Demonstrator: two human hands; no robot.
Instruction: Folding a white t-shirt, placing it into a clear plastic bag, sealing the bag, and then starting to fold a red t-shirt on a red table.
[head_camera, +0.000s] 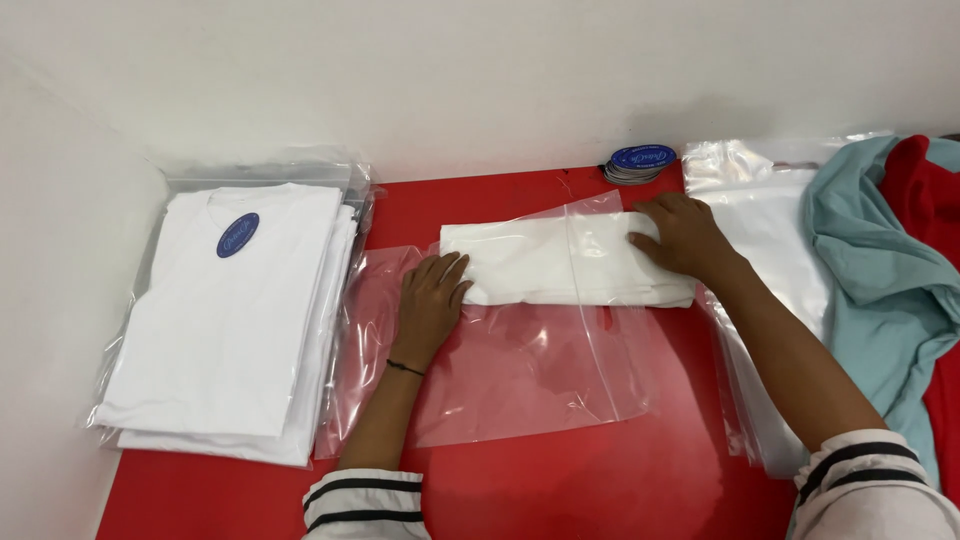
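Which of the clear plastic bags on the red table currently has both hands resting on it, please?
The middle bag, with a folded white garment lying across it. The left hand and right hand press there; the other bags lie untouched at the sides.

- At left we see a stack of bagged white shirts (225, 320) bearing a blue oval label (237, 235).
- A clear plastic bag (530, 370) lies mid-table.
- More blue oval labels (638, 162) sit stacked by the wall.
- Empty clear bags (765, 215) lie at right.

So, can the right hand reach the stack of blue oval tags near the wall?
Probably yes. The right hand rests on the folded white garment, and the blue oval tags lie just beyond it on the red table, with nothing between.
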